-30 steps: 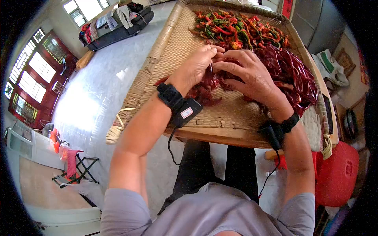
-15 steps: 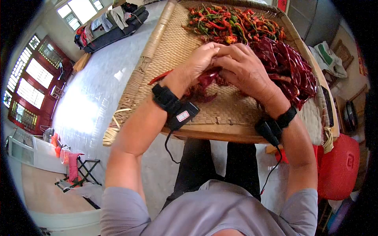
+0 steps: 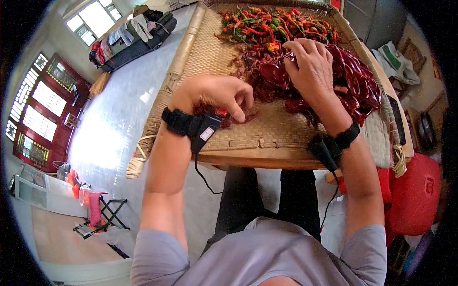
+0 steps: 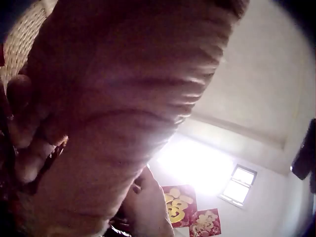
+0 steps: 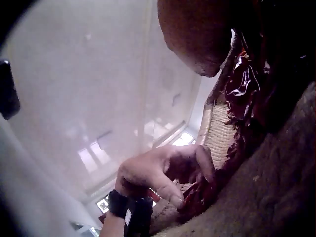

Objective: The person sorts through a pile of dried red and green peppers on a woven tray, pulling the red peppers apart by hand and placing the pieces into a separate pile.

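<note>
My left hand is over the front left of a woven tray, fingers curled in. Below its palm a glossy red dried chili shows. In the left wrist view the curled fingers lie against a dark dried piece with a brownish tip; most of it is hidden. My right hand is at the heap of dark red dried chilies, its fingers loosely bent and thumb apart, with nothing seen between them. Dark red scraps lie on the tray between the hands.
Smaller red and green chilies are spread at the tray's far end. The tray's raised rim runs along the left. A red container stands below on the right, and a folding stool on the floor at left.
The hands, together over the tray's middle before, have parted. My left hand has drawn back toward the front left; my right hand has moved right and away, onto the dark chili heap.
</note>
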{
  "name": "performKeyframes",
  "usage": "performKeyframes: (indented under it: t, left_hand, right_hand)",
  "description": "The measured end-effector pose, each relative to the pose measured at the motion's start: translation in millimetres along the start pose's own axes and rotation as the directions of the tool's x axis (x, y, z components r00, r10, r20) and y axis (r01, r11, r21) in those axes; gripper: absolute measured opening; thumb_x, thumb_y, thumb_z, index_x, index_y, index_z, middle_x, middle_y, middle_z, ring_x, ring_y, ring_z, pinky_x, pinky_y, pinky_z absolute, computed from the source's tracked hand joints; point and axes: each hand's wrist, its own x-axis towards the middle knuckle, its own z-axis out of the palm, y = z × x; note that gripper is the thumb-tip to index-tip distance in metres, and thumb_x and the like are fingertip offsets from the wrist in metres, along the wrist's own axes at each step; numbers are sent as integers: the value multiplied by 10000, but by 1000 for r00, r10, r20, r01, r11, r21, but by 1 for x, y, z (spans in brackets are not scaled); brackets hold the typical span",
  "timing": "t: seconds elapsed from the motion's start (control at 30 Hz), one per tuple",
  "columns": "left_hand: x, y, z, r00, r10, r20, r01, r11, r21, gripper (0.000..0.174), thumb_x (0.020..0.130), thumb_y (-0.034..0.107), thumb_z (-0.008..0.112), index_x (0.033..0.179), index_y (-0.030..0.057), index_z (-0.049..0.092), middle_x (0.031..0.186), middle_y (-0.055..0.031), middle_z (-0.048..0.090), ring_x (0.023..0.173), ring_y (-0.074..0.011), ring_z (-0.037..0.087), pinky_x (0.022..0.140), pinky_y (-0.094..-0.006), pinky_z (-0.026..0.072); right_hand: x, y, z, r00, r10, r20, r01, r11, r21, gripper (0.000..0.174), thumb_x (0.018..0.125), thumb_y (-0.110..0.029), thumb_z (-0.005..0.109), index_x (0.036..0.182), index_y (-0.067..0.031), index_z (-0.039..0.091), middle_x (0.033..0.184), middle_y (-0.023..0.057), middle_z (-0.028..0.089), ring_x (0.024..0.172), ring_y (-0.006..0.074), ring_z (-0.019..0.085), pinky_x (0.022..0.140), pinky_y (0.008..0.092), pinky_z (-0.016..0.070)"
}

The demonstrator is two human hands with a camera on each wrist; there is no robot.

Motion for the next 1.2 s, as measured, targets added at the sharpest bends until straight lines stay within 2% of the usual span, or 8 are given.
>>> performKeyframes:
  t: [0.17,0.27,0.47,0.53,0.63,0.8,0.9,1.2]
  left_hand:
    - [5,11,7,996,-88,21,87,995,53,329,733,211,784,967,18,658,841,-57,609,820,-172,594,707,-313,494]
    - [5,3,5,990,77,-114,-83,995,-52,256,755,186,752,920,19,649,834,-43,608,825,-158,588,710,-302,488]
    - [7,-2,0,910,-17,-414,-59,983,-171,218,814,181,720,932,30,616,862,-20,610,845,-109,569,715,-275,480]
    - [13,-5,-2,863,-17,-504,-140,952,-271,280,832,223,742,994,20,636,871,-30,613,857,-114,580,768,-266,487]
    - [20,-5,8,615,-8,-788,-374,878,-300,489,789,270,784,1157,-12,629,994,-131,678,955,-209,640,838,-316,518]
    - [9,-27,-7,884,-107,-455,85,994,-68,559,748,249,814,1221,24,621,1133,-174,673,1038,-271,643,905,-364,515]
    - [2,-37,-7,955,-128,-266,160,982,103,537,732,188,815,1216,43,635,1162,-149,674,1038,-266,648,898,-366,521]
    - [0,-37,-3,872,-142,-468,247,954,172,374,780,133,745,1126,25,656,992,-129,705,914,-207,661,807,-343,524]
  right_hand:
    - [-1,-1,1,999,9,46,-11,999,49,285,821,-212,700,1102,-181,666,1129,51,603,1123,301,528,970,449,410]
    - [-1,0,2,998,10,59,-14,996,83,269,825,-215,693,1092,-181,674,1126,49,605,1120,299,531,956,446,425]
    - [-2,2,3,994,29,103,-39,995,92,256,829,-218,693,1083,-189,682,1116,44,615,1112,298,540,940,444,435]
    - [-2,2,2,993,43,111,-54,994,93,256,830,-218,694,1084,-197,683,1122,44,616,1113,300,541,940,445,436]
    - [-1,3,2,994,67,89,-74,994,82,255,830,-218,695,1085,-205,684,1134,45,617,1118,305,539,943,448,437]
    - [0,5,2,997,74,20,-75,995,65,255,827,-211,695,1081,-197,685,1141,49,618,1122,315,537,947,459,439]
    - [0,5,3,998,58,14,-59,992,109,260,825,-207,695,1085,-190,685,1136,56,619,1111,321,541,945,455,444]
    - [-1,3,1,996,38,78,-50,986,160,231,826,-185,695,1057,-171,691,1123,61,614,1111,320,535,939,444,451]
